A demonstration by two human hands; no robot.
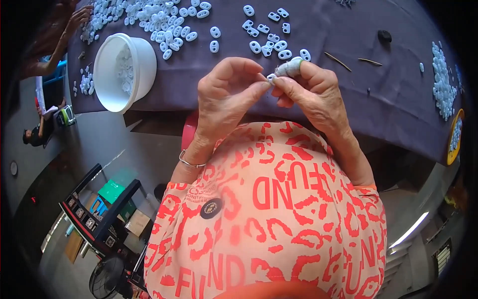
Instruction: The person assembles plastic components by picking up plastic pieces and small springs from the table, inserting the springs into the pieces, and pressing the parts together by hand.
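Observation:
Just above my lap, at the table's near edge, both my hands meet over one small white plastic two-hole cord lock (271, 78). My right hand (318, 94) pinches it between thumb and fingers; a white wrap covers one of its fingers. My left hand (226, 92) has its thumb and forefinger closed at the piece's left side, and whether a smaller part sits between those tips is hidden. Beyond my hands, several similar white cord locks (273, 38) lie loose on the dark tablecloth (318, 30).
A white round tub (103, 74) with small translucent parts stands on the left, beside a large heap of white pieces (149, 15). At right lie thin brown sticks (338, 62), a dark lump (384, 36), another white pile (443, 84) and a yellow-rimmed tray (453, 154). Another person's hand (78, 17) reaches in far left.

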